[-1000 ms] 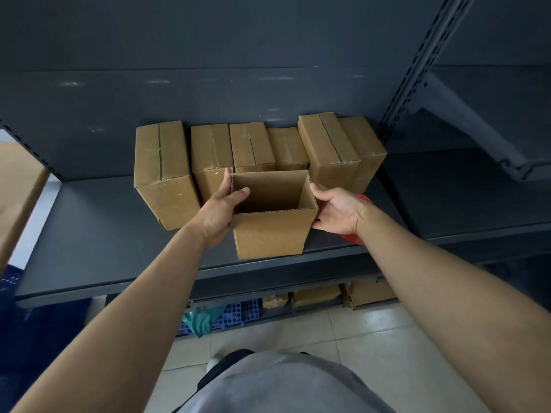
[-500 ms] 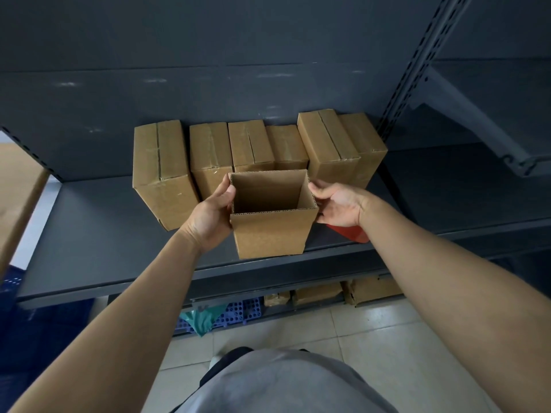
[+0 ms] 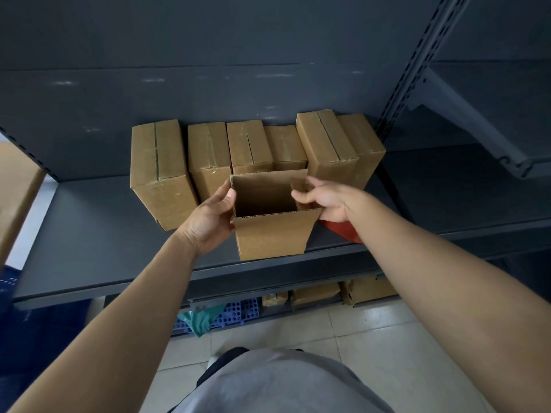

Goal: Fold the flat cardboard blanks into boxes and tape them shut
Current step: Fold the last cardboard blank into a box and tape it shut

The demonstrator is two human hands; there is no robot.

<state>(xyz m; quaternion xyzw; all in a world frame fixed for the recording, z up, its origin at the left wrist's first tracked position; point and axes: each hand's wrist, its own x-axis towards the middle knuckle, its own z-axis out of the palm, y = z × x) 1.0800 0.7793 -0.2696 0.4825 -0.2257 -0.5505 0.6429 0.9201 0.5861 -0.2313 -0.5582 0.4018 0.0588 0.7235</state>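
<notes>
Open-topped cardboard box (image 3: 272, 234) stands upright on the shelf (image 3: 89, 234) between my 2 hands: my left hand (image 3: 214, 219) grips its left wall, my right hand (image 3: 325, 201) pinches the right flap (image 3: 299, 186), tilted inward

The open box (image 3: 272, 234) before you is plain brown, and its cut rim shows a fine wavy corrugation. The sealed boxes (image 3: 161, 174) are the same brown, striped with glossy tape. Your shelf (image 3: 89, 234) is dark grey, the object (image 3: 343, 231) red, the crate (image 3: 235, 312) a blue lattice, the plastic bag (image 3: 202, 318) teal-green, and the floor tiles (image 3: 372, 338) pale beige.
</notes>
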